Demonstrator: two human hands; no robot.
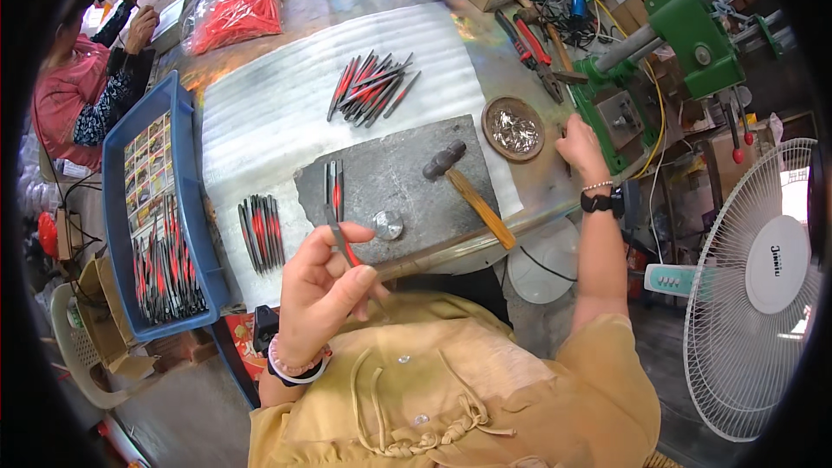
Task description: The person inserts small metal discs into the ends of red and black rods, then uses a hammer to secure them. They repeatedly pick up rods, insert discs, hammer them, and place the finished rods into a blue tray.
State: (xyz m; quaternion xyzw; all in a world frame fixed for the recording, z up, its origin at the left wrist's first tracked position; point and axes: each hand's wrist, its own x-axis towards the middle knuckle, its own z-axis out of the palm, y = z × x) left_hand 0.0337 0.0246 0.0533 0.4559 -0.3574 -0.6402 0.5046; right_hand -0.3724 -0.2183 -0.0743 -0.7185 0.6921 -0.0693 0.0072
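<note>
My left hand [325, 290] pinches a slim black-and-red tool [341, 236] between thumb and fingers, above the near edge of a grey stone slab [407, 173]. Two or so similar black-and-red pieces [334, 178] lie on the slab just beyond. Also on it are a shiny round metal piece [387, 225] and a hammer [472, 199] with a wooden handle. Far to the right, my right hand [581, 149] is closed beside the green machine [620, 121]; a thin dark part shows at its fingers, its kind unclear. A round dish of small metal pins [513, 128] sits near that hand.
White foam sheeting [260, 113] bears a loose pile [373, 87] and a neat row [262, 232] of black-and-red tools. More fill a blue tray [212, 295] at left. Pliers [537, 56] lie at the back. A white fan [754, 286] stands right; another person [74, 95] sits far left.
</note>
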